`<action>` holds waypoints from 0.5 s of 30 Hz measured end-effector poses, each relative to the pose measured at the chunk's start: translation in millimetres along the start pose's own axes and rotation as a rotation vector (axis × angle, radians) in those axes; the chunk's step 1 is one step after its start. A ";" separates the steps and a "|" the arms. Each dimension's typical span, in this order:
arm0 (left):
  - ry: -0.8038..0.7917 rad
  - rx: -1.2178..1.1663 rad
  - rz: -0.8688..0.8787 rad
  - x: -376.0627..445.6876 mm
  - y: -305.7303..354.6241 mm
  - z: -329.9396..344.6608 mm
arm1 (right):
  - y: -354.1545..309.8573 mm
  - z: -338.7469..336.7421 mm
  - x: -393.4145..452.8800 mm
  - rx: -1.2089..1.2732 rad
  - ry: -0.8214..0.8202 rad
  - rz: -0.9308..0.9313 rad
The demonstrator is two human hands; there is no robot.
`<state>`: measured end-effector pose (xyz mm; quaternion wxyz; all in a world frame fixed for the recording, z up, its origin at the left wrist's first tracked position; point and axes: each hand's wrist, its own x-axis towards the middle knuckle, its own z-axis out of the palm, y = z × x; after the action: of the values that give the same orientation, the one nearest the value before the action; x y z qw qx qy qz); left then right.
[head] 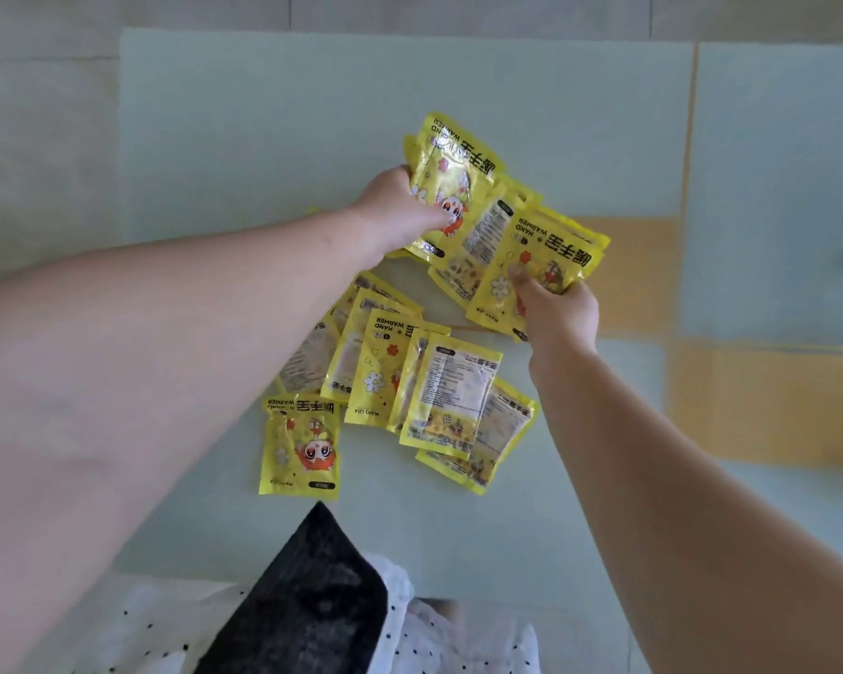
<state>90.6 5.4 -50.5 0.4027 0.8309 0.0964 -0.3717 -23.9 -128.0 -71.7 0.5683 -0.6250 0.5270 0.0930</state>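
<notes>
- Counted in view: two bare hands, each gripping several yellow hand-warmer packets.
- In the left hand (395,211): a left bunch (451,163) of at least two packets, front one printed-side up, another edge peeking behind; further layers too hidden to count.
- Left fingers mostly under the packets, thumb (439,221) pressed on the front face, pinching the bunch.
- In the right hand (558,313): a right bunch (551,245) of at least three packets, fanned, one showing its label back; exact number hard to tell.
- Right fingers curled beneath, thumb (517,274) clamped on the top packet.
- Both bunches held up over the pale green surface (264,138), touching or overlapping each other in the middle.
- Below them, lying flat: a heap (439,391) of about six overlapping packets, partly covered by the left forearm.
- Just beside the heap, towards the near left: one lone packet (300,445), face up, barely touching the heap at its upper edge.
- Open room: bare green surface far of the hands, to the left, and between heap and near edge.
- Orange patches (770,406) on the right, well apart from the packets.
- Grey tiles (45,114) beyond the far and left edges.
- At the near edge: a dark textured piece (312,591) on dotted white cloth (458,639).
</notes>
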 end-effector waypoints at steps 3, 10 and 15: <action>0.014 -0.006 0.014 -1.3 -0.3 1.0 | -1.1 5.2 -0.5 0.002 -0.007 -0.019; 0.021 -0.134 -0.041 -12.4 -13.1 8.9 | -3.6 19.3 -9.2 0.132 -0.092 0.008; 0.058 -0.319 -0.109 -31.8 -14.2 8.1 | -2.0 11.2 -13.7 0.172 -0.106 0.024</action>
<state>57.3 13.2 -40.2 0.5058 0.7604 0.2107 -0.3487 -22.9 -111.7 -64.4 0.6459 -0.5619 0.5094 0.0873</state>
